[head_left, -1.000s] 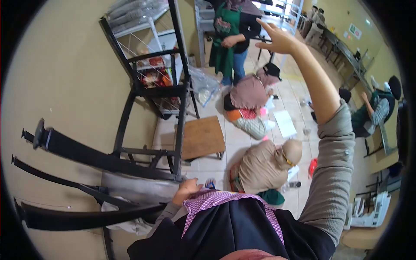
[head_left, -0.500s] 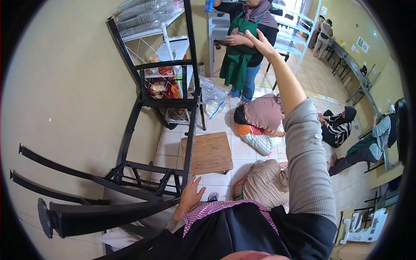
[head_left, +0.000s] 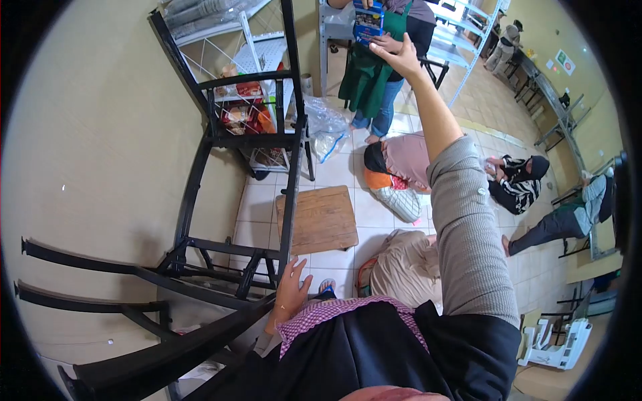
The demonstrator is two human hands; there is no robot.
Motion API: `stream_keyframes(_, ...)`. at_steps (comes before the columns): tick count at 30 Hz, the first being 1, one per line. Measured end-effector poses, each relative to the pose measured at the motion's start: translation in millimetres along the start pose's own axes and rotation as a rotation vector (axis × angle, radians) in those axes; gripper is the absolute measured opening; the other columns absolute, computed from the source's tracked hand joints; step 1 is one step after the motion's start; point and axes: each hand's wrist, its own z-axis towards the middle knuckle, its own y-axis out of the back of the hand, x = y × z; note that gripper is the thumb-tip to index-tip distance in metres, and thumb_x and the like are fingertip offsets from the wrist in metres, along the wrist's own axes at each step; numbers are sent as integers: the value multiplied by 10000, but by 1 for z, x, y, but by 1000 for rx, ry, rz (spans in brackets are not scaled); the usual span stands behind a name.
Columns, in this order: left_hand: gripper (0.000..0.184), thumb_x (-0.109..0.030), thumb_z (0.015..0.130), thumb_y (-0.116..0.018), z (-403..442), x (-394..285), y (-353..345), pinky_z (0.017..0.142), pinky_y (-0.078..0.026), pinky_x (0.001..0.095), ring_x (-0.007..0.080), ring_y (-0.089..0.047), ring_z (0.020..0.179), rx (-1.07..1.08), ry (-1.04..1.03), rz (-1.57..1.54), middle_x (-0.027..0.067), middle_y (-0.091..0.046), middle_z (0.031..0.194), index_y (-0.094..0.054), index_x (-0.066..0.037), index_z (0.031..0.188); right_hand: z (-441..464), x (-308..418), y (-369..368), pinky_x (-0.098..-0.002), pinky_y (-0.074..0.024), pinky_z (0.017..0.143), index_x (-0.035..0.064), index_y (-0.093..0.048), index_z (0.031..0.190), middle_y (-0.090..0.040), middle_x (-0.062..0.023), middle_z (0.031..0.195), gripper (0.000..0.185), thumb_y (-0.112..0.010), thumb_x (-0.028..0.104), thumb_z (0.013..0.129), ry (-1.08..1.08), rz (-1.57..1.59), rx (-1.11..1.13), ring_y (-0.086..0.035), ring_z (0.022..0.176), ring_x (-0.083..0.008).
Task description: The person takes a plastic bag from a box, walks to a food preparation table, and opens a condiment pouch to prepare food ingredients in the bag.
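Far side, centre: your right hand reaches out with fingers spread and holds nothing, its fingertips close to the lower edge of the blue box, contact unclear, which a standing person in a green apron grips. Near side, left: your left hand is empty, fingers apart, beside the black metal frame, touch uncertain; the low wooden stool sits on the tiled floor beyond.

Brt top ctr | fisheye warp (heavy) | blk corners | bg soft
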Motion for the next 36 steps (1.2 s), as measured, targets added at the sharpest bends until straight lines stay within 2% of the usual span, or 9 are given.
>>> stream_keyframes(4, 437, -120, 843, -633, 4, -4, 0, 986, -395, 398, 392, -467, 1182, -23, -12, -52, 240, -455, 1284, -506, -11, 1246, 19, -114, -32, -407, -286, 1083, -126, -169, 1394, -331, -370, 1358, 1342, -812, 646, 505, -128, -171, -93, -326, 1300, -438)
stream_keyframes(8, 424, -100, 838, -607, 4, 4, -7, 930, -435, 412, 404, -508, 1123, -70, -86, -4, 228, -471, 1266, -517, -31, 1247, -21, -65, 4, -452, -297, 1082, 75, -145, 1461, -175, -373, 1435, 1299, -873, 512, 478, -207, -185, -98, -259, 1333, -475)
stream_keyframes(11, 416, -91, 839, -600, 1, 3, -7, 924, -443, 406, 400, -515, 1120, -42, -49, -19, 223, -474, 1263, -520, -32, 1243, -41, -71, 7, -544, -286, 1066, 242, -145, 1477, -162, -306, 1478, 1253, -879, 464, 487, -295, -523, 59, -241, 1339, -487)
stream_keyframes(13, 414, -84, 837, -604, 0, 4, -7, 924, -445, 404, 398, -524, 1113, -24, -29, 8, 217, -479, 1258, -523, -37, 1240, -56, -83, 9, -642, -252, 1035, 361, -265, 1422, -305, -178, 1464, 1042, -853, 406, 564, -248, -928, 181, -307, 1307, -475)
stream_keyframes(17, 398, -73, 843, -595, 2, 2, -8, 923, -444, 408, 395, -517, 1121, -3, -12, -13, 214, -486, 1249, -529, -39, 1233, -71, -109, 16, -696, -238, 993, 323, -553, 1185, -575, -34, 1180, 546, -758, 369, 681, -35, -1010, -68, -465, 1180, -388)
stream_keyframes(20, 379, -63, 849, -584, 3, 0, -11, 930, -437, 409, 393, -514, 1122, 11, 10, -44, 213, -492, 1238, -538, -39, 1224, -82, -116, 26, -647, -297, 983, 335, -644, 1052, -595, 28, 1115, 265, -583, 260, 805, 21, -994, -129, -525, 1081, -353)
stream_keyframes(26, 358, -28, 838, -579, 14, -3, -19, 933, -431, 408, 382, -526, 1101, -60, -72, -98, 213, -524, 1194, -552, 0, 1194, -114, -91, 48, -533, -406, 940, 330, -661, 1012, -614, 37, 1074, 272, -563, 192, 799, 116, -1031, -354, -544, 1039, -357)
stream_keyframes(31, 347, -24, 870, -566, 20, -12, -38, 834, -464, 290, 182, -583, 938, -147, 19, -413, 126, -555, 1159, -534, 2, 1215, -166, -25, 98, -361, -544, 741, 315, -661, 977, -603, 64, 1053, 293, -628, 163, 729, 376, -867, -297, -544, 1057, -304)
stream_keyframes(36, 460, -127, 930, -542, 43, -49, -51, 973, -386, 331, 216, -495, 1141, -114, -198, -539, 136, -489, 1279, -381, 2, 1341, -290, 63, 179, -324, -558, 702, 289, -651, 972, -584, 39, 1092, 277, -621, 186, 717, 594, -746, -54, -534, 1091, -276)
